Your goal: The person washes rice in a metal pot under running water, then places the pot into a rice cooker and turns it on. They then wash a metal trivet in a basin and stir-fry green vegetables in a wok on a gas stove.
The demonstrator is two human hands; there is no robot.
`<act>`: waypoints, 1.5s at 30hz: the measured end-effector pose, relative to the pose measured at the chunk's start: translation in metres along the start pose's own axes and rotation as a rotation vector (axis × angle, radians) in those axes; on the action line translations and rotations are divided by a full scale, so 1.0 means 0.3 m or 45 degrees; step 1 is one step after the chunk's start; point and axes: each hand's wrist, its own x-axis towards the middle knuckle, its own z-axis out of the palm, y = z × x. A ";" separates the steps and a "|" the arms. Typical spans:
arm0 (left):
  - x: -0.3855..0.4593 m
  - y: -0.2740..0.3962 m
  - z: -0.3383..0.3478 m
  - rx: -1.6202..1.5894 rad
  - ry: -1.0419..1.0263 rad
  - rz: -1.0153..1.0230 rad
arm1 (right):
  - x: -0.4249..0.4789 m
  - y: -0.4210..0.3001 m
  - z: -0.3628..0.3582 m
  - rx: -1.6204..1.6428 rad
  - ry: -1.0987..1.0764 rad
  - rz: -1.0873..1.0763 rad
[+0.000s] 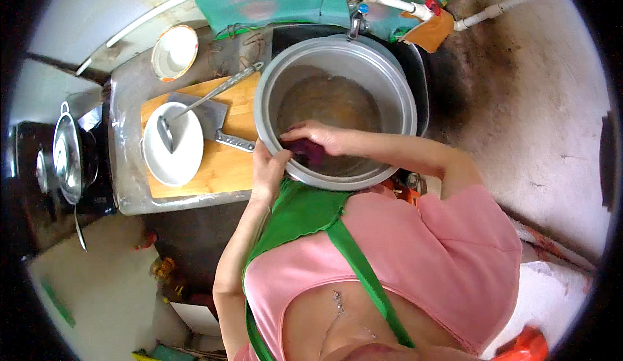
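Before me stands a large round aluminium pot [336, 183] with a wide rim, its inside floor brownish. My left hand [270, 164] grips the rim at the near left, thumb over the edge. Inside the pot, near that same side, my right hand [319, 139] presses a dark purple cloth [310, 151] against the inner wall. Part of the cloth is hidden beneath the fingers. Above the far rim is a metal tap [357, 23] with a blue mark; no stream of water shows from it.
Left of the pot, a wooden cutting board [229, 169] bears a cleaver [233, 141] and a white bowl [182, 166] with a metal ladle [219, 88] across it. An orange-rimmed bowl [174, 52] sits behind. At far left is a metal wok or pan [67, 159]. White pipes [399, 5] run along the wall.
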 end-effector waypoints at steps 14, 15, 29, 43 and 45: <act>-0.034 0.030 0.010 -0.046 0.037 -0.030 | -0.061 -0.172 -0.062 0.103 0.125 -0.503; -0.039 0.033 0.013 -0.049 0.037 -0.025 | -0.053 -0.170 -0.056 0.143 0.173 -0.453; -0.049 0.008 0.012 -0.115 0.017 -0.002 | -0.044 -0.151 -0.039 -0.159 0.313 -0.557; -0.088 0.007 -0.016 0.171 0.119 -0.046 | -0.078 -0.149 0.171 -2.072 -0.229 -1.656; -0.110 0.003 -0.012 0.123 0.161 -0.001 | -0.046 -0.212 0.181 -2.356 -0.370 -1.666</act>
